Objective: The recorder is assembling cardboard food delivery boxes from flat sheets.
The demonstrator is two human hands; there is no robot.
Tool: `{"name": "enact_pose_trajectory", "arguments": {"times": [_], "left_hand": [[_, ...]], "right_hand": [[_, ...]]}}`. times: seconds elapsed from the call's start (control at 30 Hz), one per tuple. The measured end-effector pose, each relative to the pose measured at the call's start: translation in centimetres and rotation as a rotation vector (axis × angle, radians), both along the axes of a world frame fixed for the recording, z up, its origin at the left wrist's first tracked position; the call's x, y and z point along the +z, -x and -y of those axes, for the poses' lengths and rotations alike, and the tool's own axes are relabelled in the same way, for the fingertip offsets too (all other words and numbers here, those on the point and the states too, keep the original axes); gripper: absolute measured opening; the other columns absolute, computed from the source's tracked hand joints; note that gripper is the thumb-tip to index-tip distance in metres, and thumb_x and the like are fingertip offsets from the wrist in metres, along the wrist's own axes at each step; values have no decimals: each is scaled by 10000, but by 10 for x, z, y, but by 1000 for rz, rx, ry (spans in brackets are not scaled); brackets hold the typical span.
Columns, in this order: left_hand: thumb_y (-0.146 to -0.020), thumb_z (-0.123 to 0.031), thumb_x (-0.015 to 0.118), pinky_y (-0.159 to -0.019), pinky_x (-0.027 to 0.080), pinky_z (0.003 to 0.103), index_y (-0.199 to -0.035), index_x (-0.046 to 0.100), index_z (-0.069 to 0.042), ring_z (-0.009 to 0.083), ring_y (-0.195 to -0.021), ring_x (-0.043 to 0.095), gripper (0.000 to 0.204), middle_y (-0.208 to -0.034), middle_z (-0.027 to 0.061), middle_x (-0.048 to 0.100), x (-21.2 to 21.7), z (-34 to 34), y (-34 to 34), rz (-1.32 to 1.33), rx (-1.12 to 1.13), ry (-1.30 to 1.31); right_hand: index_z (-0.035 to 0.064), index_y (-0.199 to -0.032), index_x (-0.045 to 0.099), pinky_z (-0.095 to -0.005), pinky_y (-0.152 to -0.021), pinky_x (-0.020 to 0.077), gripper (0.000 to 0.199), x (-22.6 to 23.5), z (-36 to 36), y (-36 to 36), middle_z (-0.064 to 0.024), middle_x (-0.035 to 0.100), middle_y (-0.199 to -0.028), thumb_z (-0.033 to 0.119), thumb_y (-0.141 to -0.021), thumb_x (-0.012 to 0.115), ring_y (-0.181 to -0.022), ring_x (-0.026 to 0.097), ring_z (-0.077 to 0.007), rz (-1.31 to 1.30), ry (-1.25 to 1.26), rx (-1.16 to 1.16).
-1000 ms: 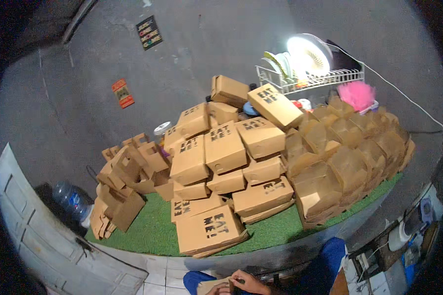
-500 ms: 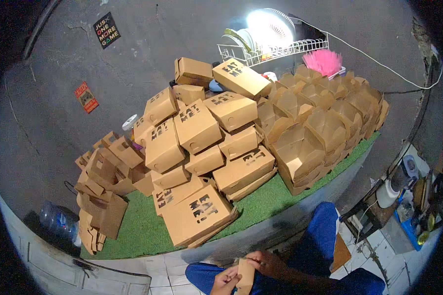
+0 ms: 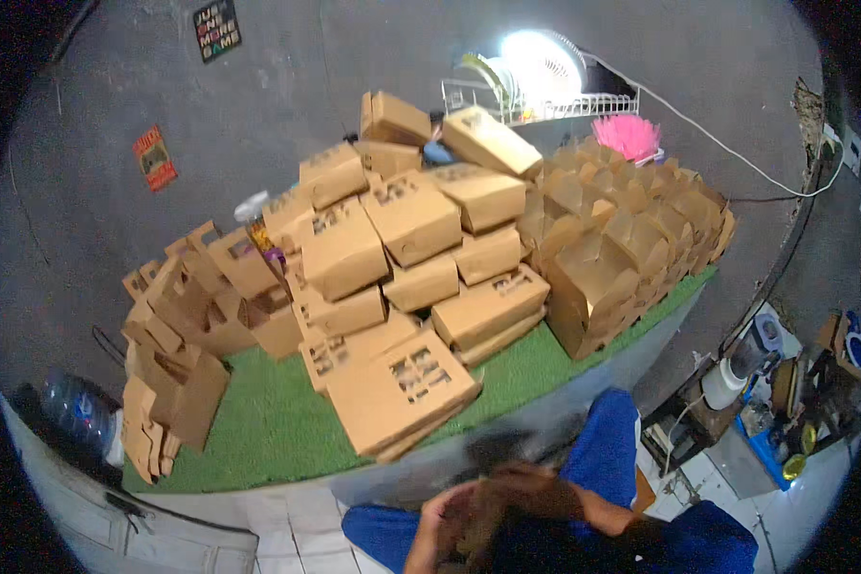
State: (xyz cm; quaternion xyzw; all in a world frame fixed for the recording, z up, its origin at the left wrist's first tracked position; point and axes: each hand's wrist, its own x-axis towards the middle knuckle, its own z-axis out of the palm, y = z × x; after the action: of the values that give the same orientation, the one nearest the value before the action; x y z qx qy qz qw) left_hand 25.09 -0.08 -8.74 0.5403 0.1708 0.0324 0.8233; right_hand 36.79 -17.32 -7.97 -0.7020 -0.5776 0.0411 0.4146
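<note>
Low at the front, over my lap, my left hand [image 3: 439,524] is curled at the left side of a brown cardboard piece [image 3: 478,521], which is dark and blurred. My right hand [image 3: 531,486] reaches across from the right at the top of that piece; its fingers are smeared and in shadow. Beyond the hands, closed brown cardboard boxes [image 3: 404,390] with dark lettering are stacked on a green turf-covered table [image 3: 268,430]. To their right stand rows of open cardboard boxes [image 3: 598,277].
Cardboard carriers with cut-out openings [image 3: 196,306] crowd the table's left end. A large water bottle [image 3: 78,407] stands beyond that end. Behind are a white wire rack [image 3: 584,107], a bright fan [image 3: 545,67] and a pink bundle [image 3: 627,137]. Household items fill a blue tray [image 3: 761,450] at right.
The view has shifted and tilted, so the stacks sit differently in the picture. My hands have come closer together and turned, and the cardboard piece between them is now darker and blurred.
</note>
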Motion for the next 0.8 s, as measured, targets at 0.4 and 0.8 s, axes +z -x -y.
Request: {"name": "enact_pose_trajectory", "arguments": {"times": [0.4,0.8], "left_hand": [[-784,-62,687,-652,445,200,-1094,608,-20,55,-747,532,322,-856,3,608,47,-4,2,25,-39,-216],[-729,-27,734,-648,486,207,-1147,580,-10,76,-765,583,446,-922,57,645,59,11,-4,19,14,-139]], "right_hand": [[80,-971,634,-349,-762,506,230,59,-9,-6,-146,571,-1068,88,-746,686,-909,602,-302,-84,-24,-45],[44,-916,613,-336,-768,485,204,65,-11,6,-129,568,-1010,72,-734,699,-908,587,-265,-225,-97,-252]]}}
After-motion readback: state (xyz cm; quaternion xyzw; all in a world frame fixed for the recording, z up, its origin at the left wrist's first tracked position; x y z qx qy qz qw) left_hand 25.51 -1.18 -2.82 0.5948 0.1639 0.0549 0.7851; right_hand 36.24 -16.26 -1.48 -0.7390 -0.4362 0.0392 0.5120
